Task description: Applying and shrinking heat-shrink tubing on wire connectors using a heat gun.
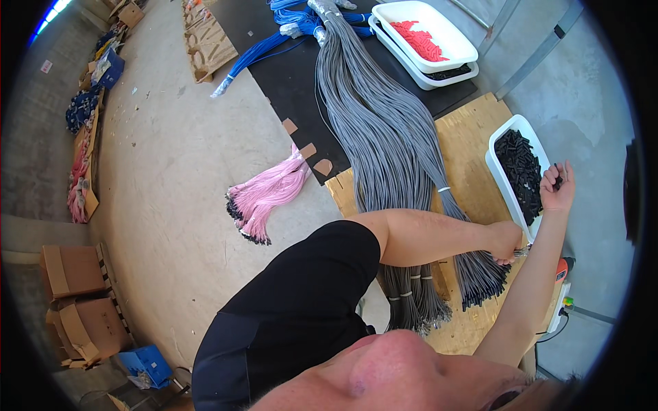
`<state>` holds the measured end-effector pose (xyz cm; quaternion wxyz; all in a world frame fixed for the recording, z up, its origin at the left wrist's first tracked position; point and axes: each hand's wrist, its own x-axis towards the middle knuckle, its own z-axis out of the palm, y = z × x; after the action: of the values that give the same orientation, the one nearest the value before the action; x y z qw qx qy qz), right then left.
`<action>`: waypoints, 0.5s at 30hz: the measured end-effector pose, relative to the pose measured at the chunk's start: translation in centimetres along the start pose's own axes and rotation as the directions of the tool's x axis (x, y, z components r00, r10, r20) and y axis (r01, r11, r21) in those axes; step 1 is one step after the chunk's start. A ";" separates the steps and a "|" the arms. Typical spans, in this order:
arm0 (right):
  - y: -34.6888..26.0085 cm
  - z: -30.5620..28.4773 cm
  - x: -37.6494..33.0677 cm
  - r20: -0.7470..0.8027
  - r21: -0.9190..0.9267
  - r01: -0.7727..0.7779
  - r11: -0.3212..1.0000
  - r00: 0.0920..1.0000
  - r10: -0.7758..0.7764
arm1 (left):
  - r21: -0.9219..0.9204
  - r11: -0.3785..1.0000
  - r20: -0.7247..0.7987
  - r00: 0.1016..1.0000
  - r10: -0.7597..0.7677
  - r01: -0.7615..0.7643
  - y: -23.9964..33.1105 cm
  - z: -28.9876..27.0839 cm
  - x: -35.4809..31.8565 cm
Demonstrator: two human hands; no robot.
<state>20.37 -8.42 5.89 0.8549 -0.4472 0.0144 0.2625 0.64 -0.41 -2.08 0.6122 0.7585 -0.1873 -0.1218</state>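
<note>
My left hand [507, 241] reaches across from the black sleeve and is closed on the end of a grey wire from the long grey wire bundles [384, 137] lying over the plywood board [473, 144]. My right hand [556, 186] is raised beside the white bin of small black connectors [521, 168] and pinches one black connector between its fingertips. More tied grey bundle ends [411, 298] lie under my left arm.
Stacked white bins with red pieces [425, 38] sit at the top on a black mat [288, 75], next to blue wire bundles [274, 41]. A pink wire bundle [267, 195] lies on the concrete floor. Cardboard boxes [75, 294] stand at the left, and an orange tool [562, 270] at the board's right edge.
</note>
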 end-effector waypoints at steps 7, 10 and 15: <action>0.9 -0.1 -0.4 -0.088 -0.118 -0.054 0.992 0.995 0.044 | 0.020 1.000 0.012 1.000 -0.006 0.005 0.6 -0.2 -0.3; 0.9 -0.6 -0.1 -0.074 -0.102 -0.054 0.993 0.996 0.047 | 0.025 1.000 0.011 1.000 -0.017 0.017 0.9 -0.3 -0.4; 0.3 -1.4 -0.1 0.156 0.005 0.008 1.000 0.988 -0.008 | -0.006 1.000 0.014 1.000 -0.024 0.024 0.8 -0.2 -0.3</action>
<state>20.48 -9.41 4.83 0.8554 -0.4237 -0.0537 0.2931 0.32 -0.22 -1.26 0.6115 0.7581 -0.1820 -0.1351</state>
